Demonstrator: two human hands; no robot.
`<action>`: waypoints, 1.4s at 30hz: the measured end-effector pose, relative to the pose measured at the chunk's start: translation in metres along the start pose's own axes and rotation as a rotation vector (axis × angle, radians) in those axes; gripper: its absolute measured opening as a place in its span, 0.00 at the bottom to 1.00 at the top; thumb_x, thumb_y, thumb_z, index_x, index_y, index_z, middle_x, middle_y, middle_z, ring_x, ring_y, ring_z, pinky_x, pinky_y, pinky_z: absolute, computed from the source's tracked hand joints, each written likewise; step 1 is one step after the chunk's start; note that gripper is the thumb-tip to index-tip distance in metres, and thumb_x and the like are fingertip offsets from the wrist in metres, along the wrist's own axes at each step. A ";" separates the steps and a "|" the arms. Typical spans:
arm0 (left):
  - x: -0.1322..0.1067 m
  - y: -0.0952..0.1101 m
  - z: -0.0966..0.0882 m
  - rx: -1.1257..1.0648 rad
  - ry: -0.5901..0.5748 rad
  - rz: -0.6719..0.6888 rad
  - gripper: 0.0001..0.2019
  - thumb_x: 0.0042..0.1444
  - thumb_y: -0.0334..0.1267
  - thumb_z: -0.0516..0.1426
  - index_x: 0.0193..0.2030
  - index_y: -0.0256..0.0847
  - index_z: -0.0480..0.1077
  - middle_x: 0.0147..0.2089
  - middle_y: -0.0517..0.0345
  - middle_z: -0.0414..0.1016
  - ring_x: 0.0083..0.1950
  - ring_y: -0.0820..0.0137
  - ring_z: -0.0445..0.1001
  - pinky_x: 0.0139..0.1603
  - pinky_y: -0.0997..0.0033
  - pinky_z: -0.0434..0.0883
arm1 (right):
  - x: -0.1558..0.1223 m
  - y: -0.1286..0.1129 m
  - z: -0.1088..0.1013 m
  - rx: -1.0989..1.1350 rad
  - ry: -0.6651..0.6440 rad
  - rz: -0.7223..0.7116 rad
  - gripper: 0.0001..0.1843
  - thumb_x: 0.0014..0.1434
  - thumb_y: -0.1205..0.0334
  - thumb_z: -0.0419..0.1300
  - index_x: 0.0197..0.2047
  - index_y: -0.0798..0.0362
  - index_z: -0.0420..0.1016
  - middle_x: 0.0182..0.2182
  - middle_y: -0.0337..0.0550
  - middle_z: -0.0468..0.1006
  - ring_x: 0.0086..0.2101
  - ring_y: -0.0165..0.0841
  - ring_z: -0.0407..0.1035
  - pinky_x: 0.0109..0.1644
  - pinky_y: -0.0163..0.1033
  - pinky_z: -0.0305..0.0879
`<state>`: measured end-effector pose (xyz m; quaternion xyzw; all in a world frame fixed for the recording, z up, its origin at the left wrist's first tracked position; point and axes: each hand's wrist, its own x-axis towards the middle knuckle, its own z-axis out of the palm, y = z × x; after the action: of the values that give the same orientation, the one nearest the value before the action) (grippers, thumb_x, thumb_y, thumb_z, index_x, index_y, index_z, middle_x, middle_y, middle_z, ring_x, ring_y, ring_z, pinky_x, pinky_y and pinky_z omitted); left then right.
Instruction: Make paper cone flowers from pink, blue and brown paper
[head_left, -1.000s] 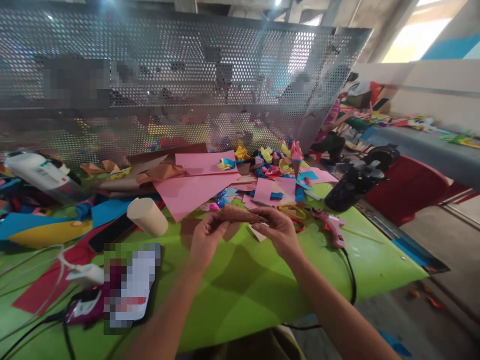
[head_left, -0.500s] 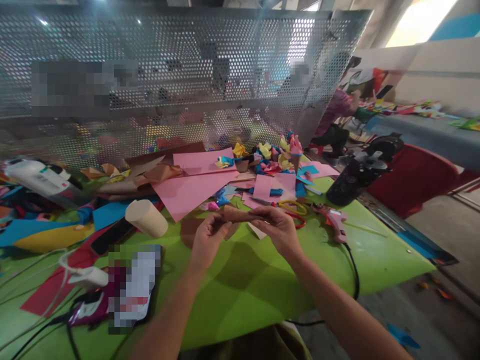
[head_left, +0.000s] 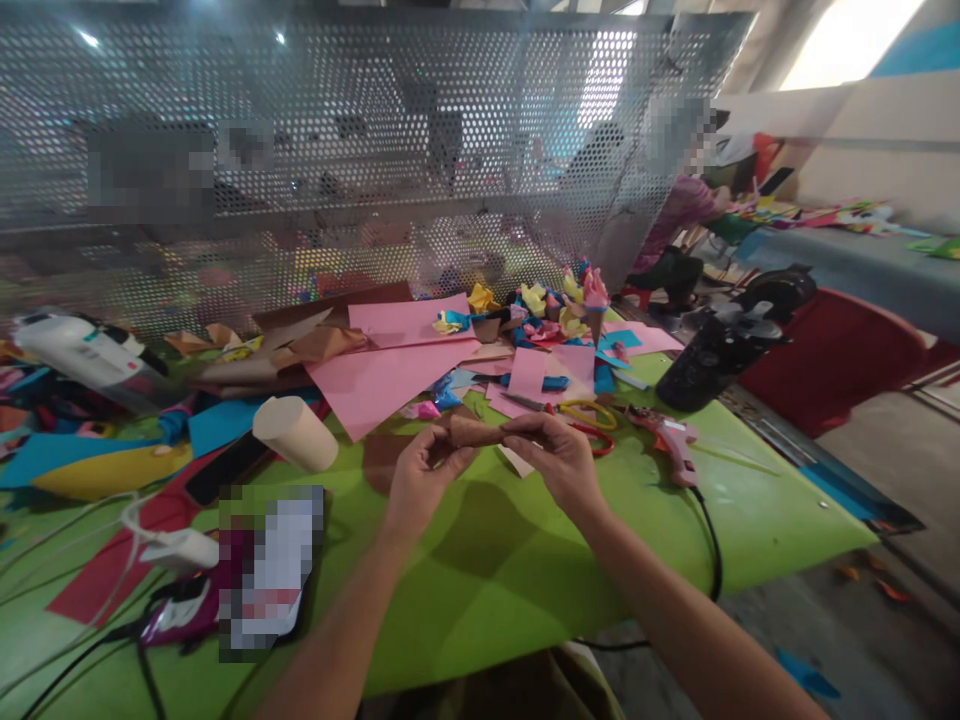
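My left hand (head_left: 429,468) grips the wide end of a brown paper cone (head_left: 472,431), fingers curled around it, above the green table (head_left: 480,620). At the cone's narrow tip, my right hand (head_left: 556,460) pinches with thumb and fingers. On the table behind my left hand lies a piece of brown paper (head_left: 381,463), partly hidden. A small cream paper piece (head_left: 517,459) is beside my right fingers. Scissors (head_left: 585,412) with yellow and red handles rest just beyond my right hand. A pink glue gun (head_left: 675,448) lies to the right.
Left of my hands are a cream paper roll (head_left: 296,434) and a phone (head_left: 277,570) near cables. Pink paper sheets (head_left: 397,375) and crumpled paper flowers lie farther back. A dark bottle (head_left: 701,360) stands right. A perforated metal screen (head_left: 360,150) rises behind; a person (head_left: 671,235) sits beyond.
The brown paper is now rolled tighter, its right end narrowed to a point. My right fingers have closed in on that tip; the view has shifted slightly.
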<state>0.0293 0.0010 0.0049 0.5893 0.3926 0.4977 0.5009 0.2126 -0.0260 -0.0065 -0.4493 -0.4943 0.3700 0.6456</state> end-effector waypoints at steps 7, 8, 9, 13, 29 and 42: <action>0.000 -0.007 0.001 -0.023 -0.029 0.010 0.12 0.50 0.42 0.67 0.40 0.39 0.78 0.40 0.54 0.83 0.43 0.64 0.80 0.49 0.65 0.76 | -0.001 0.002 0.000 -0.056 -0.010 -0.035 0.06 0.53 0.58 0.71 0.33 0.50 0.82 0.30 0.42 0.84 0.32 0.35 0.76 0.36 0.38 0.72; 0.000 -0.007 0.001 -0.018 -0.042 0.010 0.12 0.51 0.41 0.67 0.40 0.39 0.79 0.41 0.53 0.83 0.44 0.63 0.80 0.50 0.64 0.76 | -0.002 0.002 0.001 -0.064 -0.011 -0.041 0.06 0.53 0.59 0.70 0.33 0.50 0.82 0.30 0.42 0.83 0.32 0.35 0.76 0.37 0.38 0.72; 0.000 -0.007 0.001 -0.014 -0.055 0.012 0.11 0.52 0.41 0.67 0.41 0.39 0.80 0.42 0.53 0.84 0.45 0.63 0.80 0.50 0.64 0.76 | -0.002 0.002 0.001 -0.071 -0.013 -0.047 0.05 0.53 0.59 0.70 0.33 0.50 0.82 0.30 0.41 0.83 0.32 0.35 0.76 0.37 0.38 0.72; -0.001 -0.005 0.000 -0.012 -0.098 0.034 0.09 0.55 0.40 0.65 0.41 0.40 0.82 0.43 0.52 0.84 0.47 0.62 0.80 0.52 0.65 0.75 | -0.002 0.001 0.002 -0.088 -0.021 -0.076 0.04 0.54 0.59 0.69 0.33 0.50 0.82 0.29 0.41 0.83 0.31 0.35 0.76 0.36 0.38 0.72; 0.004 -0.013 -0.006 -0.037 0.129 -0.111 0.12 0.46 0.44 0.68 0.35 0.38 0.81 0.31 0.58 0.80 0.33 0.70 0.73 0.35 0.74 0.69 | -0.001 -0.002 -0.002 -0.103 -0.094 -0.051 0.11 0.53 0.56 0.71 0.38 0.50 0.82 0.33 0.43 0.84 0.34 0.37 0.79 0.41 0.41 0.76; 0.001 -0.014 -0.007 0.006 0.082 -0.085 0.12 0.51 0.43 0.66 0.38 0.38 0.81 0.32 0.57 0.80 0.34 0.70 0.73 0.35 0.74 0.69 | 0.000 0.001 -0.003 -0.014 -0.051 0.096 0.11 0.49 0.53 0.72 0.32 0.52 0.83 0.23 0.40 0.80 0.23 0.31 0.70 0.26 0.35 0.66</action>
<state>0.0235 0.0057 -0.0085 0.5528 0.4388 0.4986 0.5032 0.2152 -0.0266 -0.0082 -0.4675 -0.4913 0.4085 0.6109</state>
